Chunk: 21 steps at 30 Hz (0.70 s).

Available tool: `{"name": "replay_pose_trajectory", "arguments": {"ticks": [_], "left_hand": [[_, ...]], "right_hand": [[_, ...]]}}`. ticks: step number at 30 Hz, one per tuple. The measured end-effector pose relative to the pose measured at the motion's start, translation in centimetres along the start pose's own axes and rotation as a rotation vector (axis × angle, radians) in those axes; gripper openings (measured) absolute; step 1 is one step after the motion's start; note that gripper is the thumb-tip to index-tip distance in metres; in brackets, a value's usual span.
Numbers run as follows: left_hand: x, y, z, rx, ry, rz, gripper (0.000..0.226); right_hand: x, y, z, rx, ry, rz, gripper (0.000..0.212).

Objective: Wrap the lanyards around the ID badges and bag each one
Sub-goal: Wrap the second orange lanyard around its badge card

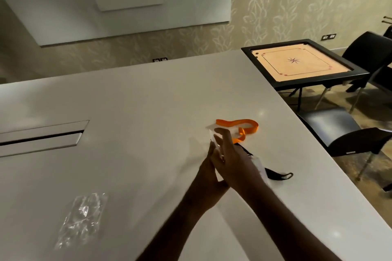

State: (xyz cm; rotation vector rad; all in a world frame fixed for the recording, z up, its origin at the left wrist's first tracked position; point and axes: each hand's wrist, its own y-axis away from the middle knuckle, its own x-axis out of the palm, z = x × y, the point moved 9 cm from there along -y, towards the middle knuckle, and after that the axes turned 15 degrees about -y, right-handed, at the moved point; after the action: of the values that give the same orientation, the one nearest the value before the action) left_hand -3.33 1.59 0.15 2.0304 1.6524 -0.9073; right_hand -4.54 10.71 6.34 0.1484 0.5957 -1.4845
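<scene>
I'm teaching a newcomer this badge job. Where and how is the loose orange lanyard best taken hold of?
Probably pinch the orange fabric lanyard at its far right bend, coming from the right and above. That loop lies flat and exposed on the white table, apart from both hands, which cover its near end by the badge.

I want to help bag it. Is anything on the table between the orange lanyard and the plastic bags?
Nothing visible. Bare white table lies between the orange lanyard, by both hands, and the clear plastic bags at near left.
</scene>
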Motion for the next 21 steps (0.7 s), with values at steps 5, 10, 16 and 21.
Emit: {"name": "replay_pose_trajectory", "arguments": {"ticks": [5,10,16,21], "left_hand": [[-2.9,1.7,2.9,-0.128,0.349,-0.053,0.05],[-7.2,3.9,5.7,-0.221,0.438,-0.116,0.037],[-11.1,7.7,11.9,-0.491,0.673,-0.274,0.025],[-14.5,9.8,14.5,-0.499,0.748,-0.418,0.028]], "right_hand": [[4.4,0.3,-0.1,0.122,-0.304,0.1,0.047],[6.9,0.0,0.3,0.072,-0.319,0.13,0.042],[8.8,-0.6,1.2,-0.076,-0.113,0.104,0.048],[12.7,-0.2,0.1,0.188,-0.284,0.317,0.048]]}}
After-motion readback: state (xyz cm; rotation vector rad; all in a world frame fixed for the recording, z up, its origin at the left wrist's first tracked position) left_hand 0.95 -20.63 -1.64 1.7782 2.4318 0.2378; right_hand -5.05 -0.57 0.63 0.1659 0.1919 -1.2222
